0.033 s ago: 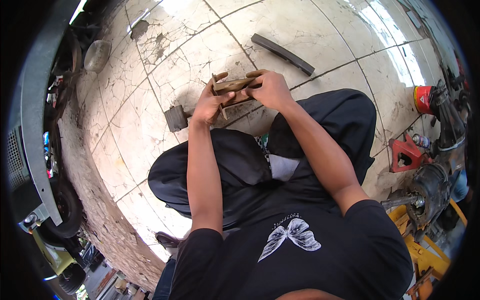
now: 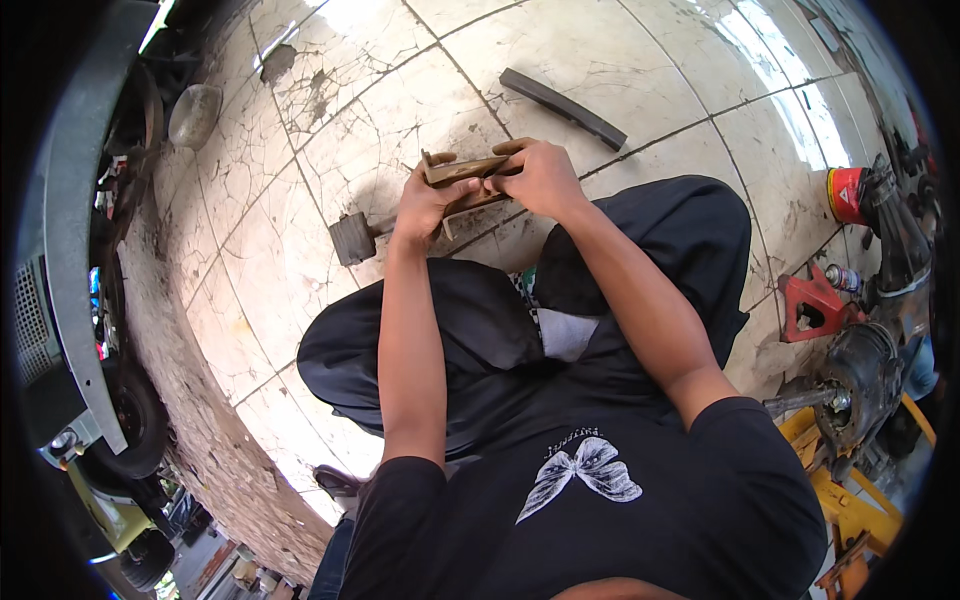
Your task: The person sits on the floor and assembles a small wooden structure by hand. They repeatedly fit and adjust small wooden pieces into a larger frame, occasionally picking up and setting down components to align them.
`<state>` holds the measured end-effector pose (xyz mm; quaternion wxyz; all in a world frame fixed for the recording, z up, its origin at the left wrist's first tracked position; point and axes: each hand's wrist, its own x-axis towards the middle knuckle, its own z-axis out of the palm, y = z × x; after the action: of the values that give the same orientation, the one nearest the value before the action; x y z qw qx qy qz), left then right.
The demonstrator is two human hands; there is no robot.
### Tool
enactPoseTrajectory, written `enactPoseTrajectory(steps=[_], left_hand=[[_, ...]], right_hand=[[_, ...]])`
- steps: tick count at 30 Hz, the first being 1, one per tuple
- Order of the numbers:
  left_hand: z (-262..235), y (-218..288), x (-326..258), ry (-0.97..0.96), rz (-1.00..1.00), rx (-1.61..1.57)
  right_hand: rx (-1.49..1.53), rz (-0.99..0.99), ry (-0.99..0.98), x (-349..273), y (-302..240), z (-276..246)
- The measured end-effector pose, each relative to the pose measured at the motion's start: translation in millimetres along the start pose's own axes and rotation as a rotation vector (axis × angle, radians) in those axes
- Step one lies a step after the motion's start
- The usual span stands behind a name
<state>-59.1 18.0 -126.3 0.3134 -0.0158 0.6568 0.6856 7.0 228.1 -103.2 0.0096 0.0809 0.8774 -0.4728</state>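
Observation:
A brown, worn metal piece shaped like a channel (image 2: 462,171), with two long edges and a raised flange at its left end, is held above the floor in front of my crossed legs. My left hand (image 2: 424,206) is closed around its left end, the thumb lying along the inside. Gripping the right end is my right hand (image 2: 546,182), fingers over the far edge and thumb close to the left thumb. A mallet with a dark block head (image 2: 352,238) lies left of my left hand, its handle partly hidden by that hand. Beyond my right hand rests a long dark bar (image 2: 565,108).
Cracked pale tiles (image 2: 400,100) cover the floor. To the right are a red can (image 2: 846,195), a red stand (image 2: 806,308), a greasy axle part (image 2: 850,385) and a yellow frame (image 2: 850,510). A rough ledge (image 2: 215,400) and a tyre (image 2: 135,420) border the left.
My left hand has shifted slightly right along the metal piece, its thumb now nearer the right thumb. The right hand, mallet and dark bar have hardly moved.

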Motion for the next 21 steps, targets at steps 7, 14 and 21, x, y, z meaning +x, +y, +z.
enactPoseTrajectory(steps=[7,14,21], left_hand=[[-1,-1,8,0.016,0.029,0.054],[-14,1,-3,0.155,0.031,0.054],[-24,40,-41,0.153,0.065,0.400]], right_hand=[[0.044,0.031,0.085,4,5,-5],[0.152,0.072,0.115,-2,-3,-32],[0.597,0.186,0.124,-2,-16,-63]])
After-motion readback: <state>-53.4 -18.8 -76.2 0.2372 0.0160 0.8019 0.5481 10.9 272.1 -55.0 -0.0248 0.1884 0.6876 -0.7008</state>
